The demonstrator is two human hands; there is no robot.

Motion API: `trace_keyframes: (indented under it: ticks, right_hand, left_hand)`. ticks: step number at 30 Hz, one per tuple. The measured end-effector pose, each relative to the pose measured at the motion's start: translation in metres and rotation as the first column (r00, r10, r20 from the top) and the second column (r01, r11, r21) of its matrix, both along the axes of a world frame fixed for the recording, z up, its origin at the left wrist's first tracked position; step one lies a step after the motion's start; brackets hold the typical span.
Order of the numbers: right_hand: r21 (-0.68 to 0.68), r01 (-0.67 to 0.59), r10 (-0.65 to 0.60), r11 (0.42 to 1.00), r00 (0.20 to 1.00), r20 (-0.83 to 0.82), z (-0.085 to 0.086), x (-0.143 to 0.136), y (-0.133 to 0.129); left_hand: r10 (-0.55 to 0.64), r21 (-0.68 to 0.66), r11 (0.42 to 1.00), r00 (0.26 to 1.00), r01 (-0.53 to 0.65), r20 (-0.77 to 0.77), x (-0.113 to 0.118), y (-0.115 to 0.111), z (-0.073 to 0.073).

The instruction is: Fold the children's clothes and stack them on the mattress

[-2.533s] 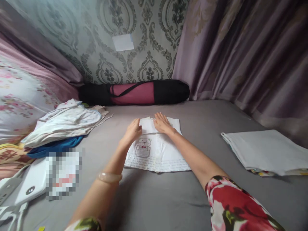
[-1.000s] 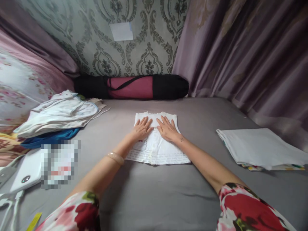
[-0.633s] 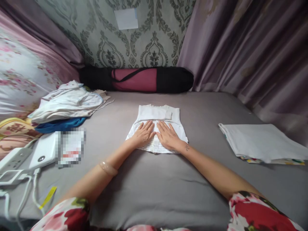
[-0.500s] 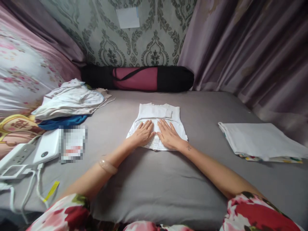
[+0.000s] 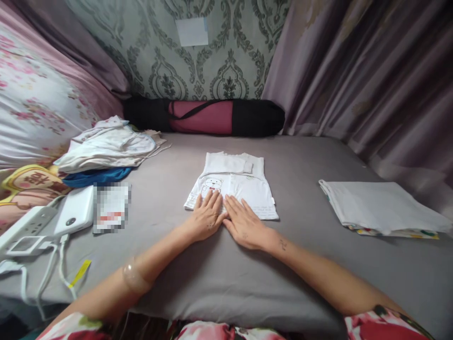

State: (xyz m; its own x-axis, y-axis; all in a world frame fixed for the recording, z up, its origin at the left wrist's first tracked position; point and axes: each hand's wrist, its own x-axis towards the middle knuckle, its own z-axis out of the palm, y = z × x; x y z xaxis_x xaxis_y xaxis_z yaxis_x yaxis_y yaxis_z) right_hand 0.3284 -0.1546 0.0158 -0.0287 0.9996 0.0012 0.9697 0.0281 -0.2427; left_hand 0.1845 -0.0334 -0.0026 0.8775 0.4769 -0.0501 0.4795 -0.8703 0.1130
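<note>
A small white shirt (image 5: 247,189) lies on the grey bed sheet (image 5: 198,288), its sleeves folded across the upper part. A bear drawing shows on its lower left side, and small print runs along the hem. My left hand (image 5: 207,217) rests flat on the near edge of the shirt, fingers stretched forward. Beside it, my right hand (image 5: 244,219) lies flat too, with fingertips on the cloth near the hem. The two thumbs meet or nearly meet. Both palms lie partly over the sheet, and neither hand grips anything.
Left stands a pile of clothes (image 5: 109,144) with a blue piece (image 5: 97,177) underneath. Nearer are a white power bank (image 5: 75,212), a power strip (image 5: 30,229) and cables. A folded white cloth (image 5: 382,205) lies right. A black and maroon long bag (image 5: 201,116) lies along the wall.
Both hands have slid toward me, from the middle of the shirt to its near hem. The bear drawing is now uncovered.
</note>
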Motion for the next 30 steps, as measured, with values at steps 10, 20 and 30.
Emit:
trace_keyframes:
  ticks: [10, 20, 30]
  right_hand:
    - [-0.093, -0.007, 0.000, 0.996, 0.998, -0.071, 0.016, 0.013, -0.009]
    - [-0.038, 0.226, -0.222, 0.973, 0.972, 0.077, -0.009, 0.053, -0.023]
    - [0.076, 0.387, -0.375, 0.919, 0.917, -0.135, 0.011, 0.080, -0.038]
  left_hand:
    - [0.059, 0.062, 0.996, 0.995, -0.064, 0.079, -0.008, 0.022, 0.016]
    - [0.066, 0.053, 0.996, 0.998, -0.067, 0.026, -0.024, 0.061, -0.008]
    - [-0.130, -0.015, 0.991, 0.985, 0.133, 0.115, -0.049, 0.069, 0.008]
